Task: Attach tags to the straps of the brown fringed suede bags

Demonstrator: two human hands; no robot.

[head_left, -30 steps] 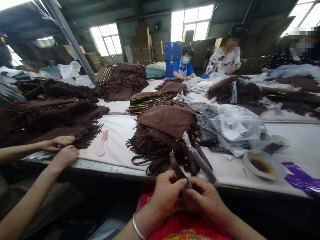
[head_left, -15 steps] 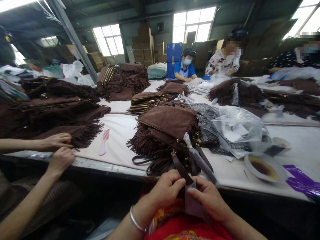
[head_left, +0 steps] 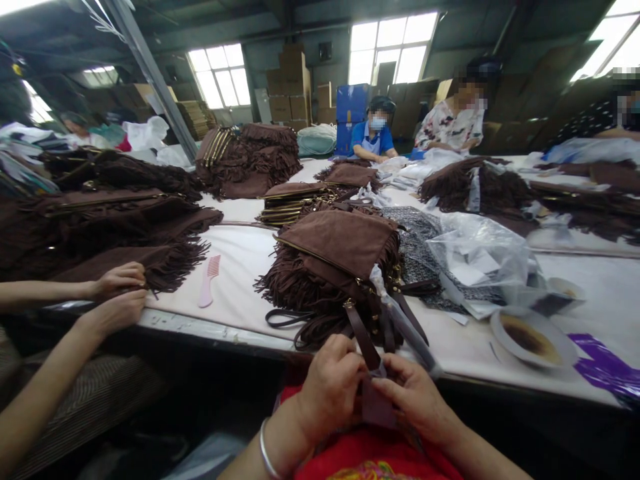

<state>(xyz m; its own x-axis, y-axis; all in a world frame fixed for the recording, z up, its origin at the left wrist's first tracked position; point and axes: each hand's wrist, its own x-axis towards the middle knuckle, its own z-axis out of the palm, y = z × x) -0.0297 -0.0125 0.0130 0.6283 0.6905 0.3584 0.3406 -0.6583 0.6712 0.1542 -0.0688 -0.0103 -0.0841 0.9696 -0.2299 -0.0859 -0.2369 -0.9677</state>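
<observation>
Left hand (head_left: pixel 333 387) and right hand (head_left: pixel 415 397) are both pinching the strap (head_left: pixel 363 340) end, fingers closed tight on it, just below the table (head_left: pixel 240 267) edge. Strap is running up to the fringed bag (head_left: pixel 335 257) lying on the table. Comb (head_left: pixel 209 280) is lying left of it. A co-worker's hands (head_left: pixel 117 280) are resting on another bag; a dish (head_left: pixel 533 337) is sitting to the right.

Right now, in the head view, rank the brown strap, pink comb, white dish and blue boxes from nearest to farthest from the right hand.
From the right hand:
1. brown strap, at its fingertips.
2. white dish, just to its right.
3. pink comb, across to the left.
4. blue boxes, far back.
</observation>
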